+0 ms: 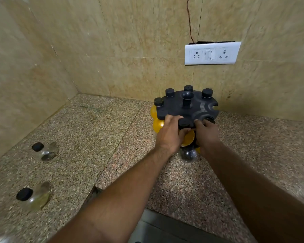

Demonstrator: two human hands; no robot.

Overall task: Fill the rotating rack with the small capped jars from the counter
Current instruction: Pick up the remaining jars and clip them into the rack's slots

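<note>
At frame centre, both hands, left hand and right hand, gripped a yellow jar, seating it into the black rack; two capped jars waited lower left on the granite surface.

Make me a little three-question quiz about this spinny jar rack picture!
1. True or false: both hands are at the front edge of the rack.
2. How many capped jars lie apart on the counter, away from the rack? A) none B) two C) five
3. Fill in: the empty notch shows on the rack's ___ side.

Key
1. True: the left hand and the right hand meet around a yellow jar there.
2. B: a far jar and a near jar, both at the left.
3. Right.
</note>
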